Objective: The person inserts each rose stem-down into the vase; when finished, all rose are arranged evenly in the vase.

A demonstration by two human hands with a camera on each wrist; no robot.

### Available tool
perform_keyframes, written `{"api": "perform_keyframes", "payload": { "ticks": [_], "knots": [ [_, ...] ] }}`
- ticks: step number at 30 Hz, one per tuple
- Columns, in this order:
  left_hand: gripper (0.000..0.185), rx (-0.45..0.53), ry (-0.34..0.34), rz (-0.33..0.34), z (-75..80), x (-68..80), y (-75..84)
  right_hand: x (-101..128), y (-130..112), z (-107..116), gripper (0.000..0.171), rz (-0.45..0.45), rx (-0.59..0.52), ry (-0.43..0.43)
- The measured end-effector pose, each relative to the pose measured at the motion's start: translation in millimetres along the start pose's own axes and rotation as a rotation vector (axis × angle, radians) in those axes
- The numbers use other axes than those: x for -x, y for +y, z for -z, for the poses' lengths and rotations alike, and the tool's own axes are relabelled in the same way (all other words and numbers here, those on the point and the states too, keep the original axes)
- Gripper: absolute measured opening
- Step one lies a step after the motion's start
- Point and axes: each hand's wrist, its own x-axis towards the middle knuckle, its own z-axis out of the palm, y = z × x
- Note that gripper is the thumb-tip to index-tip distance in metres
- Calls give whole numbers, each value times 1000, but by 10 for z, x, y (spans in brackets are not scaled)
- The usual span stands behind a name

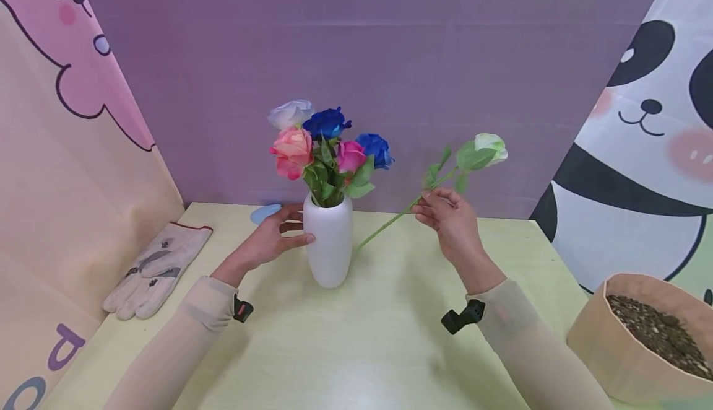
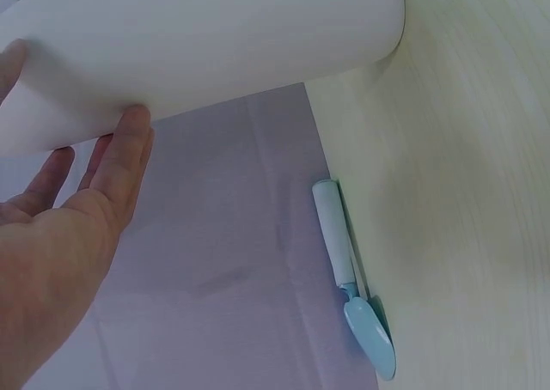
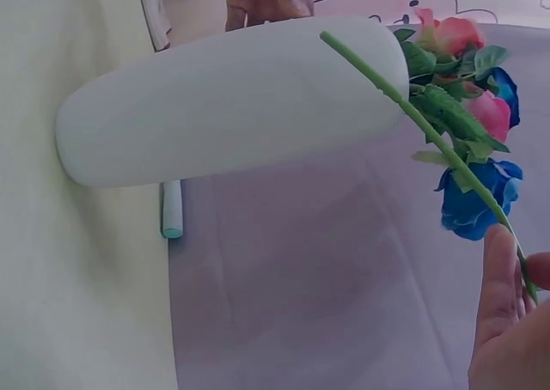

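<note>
Two hands raised — left hand steadies vase; right hand pinches stem.

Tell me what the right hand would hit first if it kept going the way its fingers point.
Probably the leaves of the bouquet above the white vase; the right hand points left toward them, though depth is unclear.

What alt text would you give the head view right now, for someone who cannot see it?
A right hand pinches a white rose by its green stem, tilted beside a white vase of flowers, which the left hand steadies on a pale table.
</note>
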Motion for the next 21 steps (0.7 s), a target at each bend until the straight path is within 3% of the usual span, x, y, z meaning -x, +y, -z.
{"api": "perform_keyframes", "payload": {
  "ticks": [21],
  "knots": [
    [74, 21, -6, 12, -1, 0, -4, 11, -251, -212, 16, 118, -161, 26]
  ]
}}
